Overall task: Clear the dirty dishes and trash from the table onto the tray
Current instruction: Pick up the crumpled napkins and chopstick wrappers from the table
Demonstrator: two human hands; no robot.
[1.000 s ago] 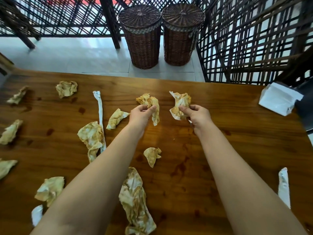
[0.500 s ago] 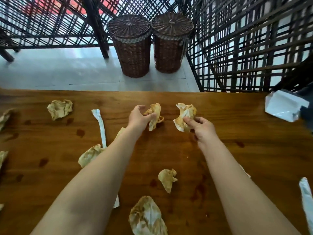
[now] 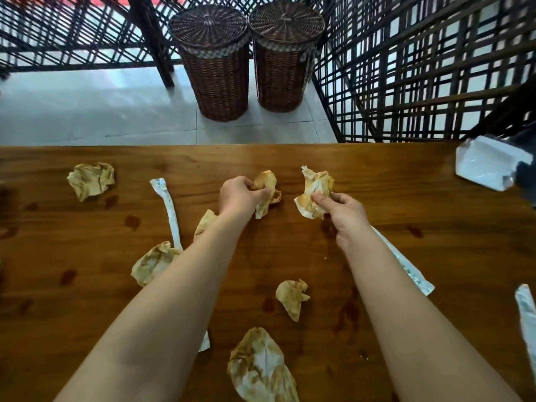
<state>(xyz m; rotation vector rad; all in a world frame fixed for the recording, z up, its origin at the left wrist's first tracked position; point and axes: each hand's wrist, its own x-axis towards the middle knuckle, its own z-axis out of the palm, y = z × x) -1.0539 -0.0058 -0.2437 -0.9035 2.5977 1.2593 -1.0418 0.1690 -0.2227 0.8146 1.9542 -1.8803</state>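
Note:
My left hand [image 3: 239, 195] grips a crumpled, brown-stained napkin [image 3: 267, 187] just above the wooden table [image 3: 435, 256]. Beside it my right hand [image 3: 342, 211] pinches another stained napkin [image 3: 314, 190]. More soiled napkins lie about: one at the far left [image 3: 91, 179], one under my left forearm [image 3: 155, 262], a small one [image 3: 291, 297] between my arms, a large one [image 3: 261, 369] near the front edge. White paper wrappers lie left [image 3: 168, 207], right of my right arm [image 3: 406, 265] and at the right edge [image 3: 526, 320]. No tray is in view.
A white tissue pack [image 3: 490, 166] sits at the table's far right corner. Beyond the far edge stand two lidded wicker baskets [image 3: 217, 62] [image 3: 282, 53] on a pale tiled floor, flanked by dark lattice screens [image 3: 420, 68]. Brown stains dot the tabletop.
Both hands keep their napkins. The view has tilted up, so the table and litter sit lower in the frame. My left hand has closed more tightly round its napkin.

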